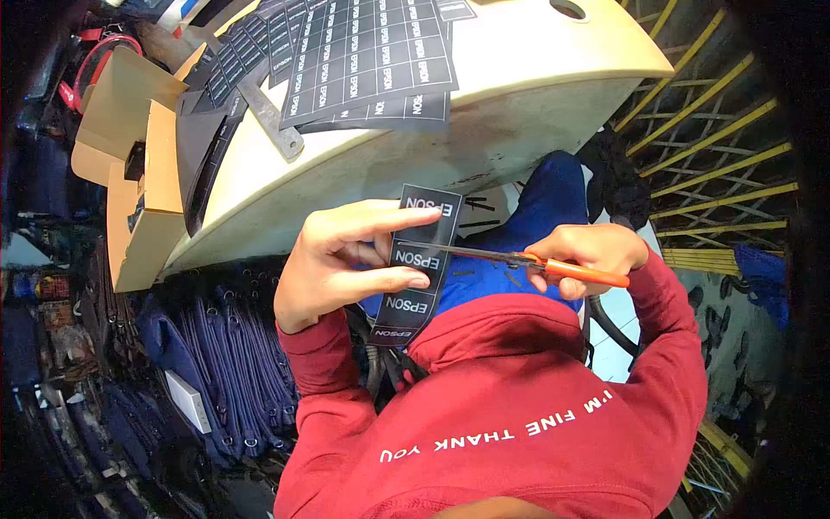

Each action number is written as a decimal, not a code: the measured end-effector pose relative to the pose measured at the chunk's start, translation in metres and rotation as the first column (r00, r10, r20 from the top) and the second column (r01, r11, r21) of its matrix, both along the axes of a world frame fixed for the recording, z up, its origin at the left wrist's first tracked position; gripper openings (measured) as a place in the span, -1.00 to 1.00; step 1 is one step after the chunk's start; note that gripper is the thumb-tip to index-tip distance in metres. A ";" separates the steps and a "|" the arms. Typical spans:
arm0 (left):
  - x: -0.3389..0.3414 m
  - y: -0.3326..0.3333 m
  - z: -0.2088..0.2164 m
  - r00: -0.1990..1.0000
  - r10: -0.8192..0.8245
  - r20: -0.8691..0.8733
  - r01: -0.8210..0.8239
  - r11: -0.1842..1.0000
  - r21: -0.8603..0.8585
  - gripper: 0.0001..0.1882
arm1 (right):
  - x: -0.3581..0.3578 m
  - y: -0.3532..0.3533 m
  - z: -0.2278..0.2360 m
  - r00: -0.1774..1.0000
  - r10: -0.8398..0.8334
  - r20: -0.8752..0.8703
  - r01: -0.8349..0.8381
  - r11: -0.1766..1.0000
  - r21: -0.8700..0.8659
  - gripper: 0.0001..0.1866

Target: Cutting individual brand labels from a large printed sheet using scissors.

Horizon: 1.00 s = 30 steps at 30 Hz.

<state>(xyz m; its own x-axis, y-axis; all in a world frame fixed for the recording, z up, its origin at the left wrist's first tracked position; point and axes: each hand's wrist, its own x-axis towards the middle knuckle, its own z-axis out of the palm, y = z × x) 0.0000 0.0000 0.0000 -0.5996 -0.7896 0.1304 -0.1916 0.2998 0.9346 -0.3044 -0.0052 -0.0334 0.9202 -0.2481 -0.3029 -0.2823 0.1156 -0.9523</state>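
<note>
Scissors (519, 258) lie crosswise to the strip (424, 261)

From where I stand, what matters most seems to be the angle between these two. The black strip with its white-printed labels is up in front of the chest, just off the near side of the counter (553, 52). Its long axis runs from the counter side back toward the body, the near end leaning a little left. The left hand (346, 255) comes at it from the left and is clamped on it, index finger toward the far end and thumb lower down, with a gap between them.

The scissors come in from the right, closed in the right hand (596, 246) by their orange handles. The blades point left into that gap, close to square with the strip, between its farthest label and the next one. Whether they are parted, or which side of the strip each lies on, I can't tell. The left hand is clearly nearer the strip; the right only meets it at blade's length.

Beyond, on the counter, lie printed sheets (372, 60) and a ruler (270, 121).
</note>
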 end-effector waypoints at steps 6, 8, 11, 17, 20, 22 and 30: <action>0.000 0.000 0.000 1.000 0.019 -0.010 -0.019 1.000 0.008 -0.42 | 0.000 0.001 -0.003 0.999 -0.031 0.013 0.031 1.000 0.005 -0.88; 0.001 -0.001 -0.001 1.000 -0.004 0.003 0.004 0.999 -0.036 -0.42 | 0.000 0.001 -0.003 0.999 -0.033 0.017 0.034 0.999 -0.034 -0.86; 0.001 -0.002 -0.002 1.000 -0.008 -0.011 0.007 0.999 -0.054 -0.42 | 0.000 0.004 -0.011 0.998 -0.066 0.008 0.066 0.993 -0.097 -0.34; 0.001 -0.001 -0.002 1.000 -0.005 -0.019 0.005 1.000 0.004 -0.41 | 0.000 0.003 -0.012 0.997 -0.065 -0.040 0.057 0.983 -0.172 -0.51; 0.000 0.000 0.001 1.000 -0.002 -0.027 0.003 1.000 0.026 -0.40 | 0.002 0.001 -0.010 0.998 -0.056 -0.033 0.049 0.981 -0.187 -0.58; 0.001 -0.001 -0.002 1.000 -0.009 -0.025 0.010 1.000 0.009 -0.40 | 0.001 0.002 -0.010 0.998 -0.051 -0.023 0.046 0.979 -0.197 -0.61; 0.001 -0.001 0.000 1.000 0.004 -0.001 -0.004 1.000 -0.015 -0.41 | 0.002 0.002 -0.010 0.995 -0.069 -0.065 0.055 0.980 -0.190 -0.62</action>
<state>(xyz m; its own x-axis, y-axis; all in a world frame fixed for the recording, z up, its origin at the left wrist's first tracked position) 0.0013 -0.0013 -0.0001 -0.5962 -0.7900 0.1429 -0.1917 0.3129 0.9302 -0.3027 -0.0029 -0.0431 0.8789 -0.3629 -0.3096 -0.3481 -0.0443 -0.9364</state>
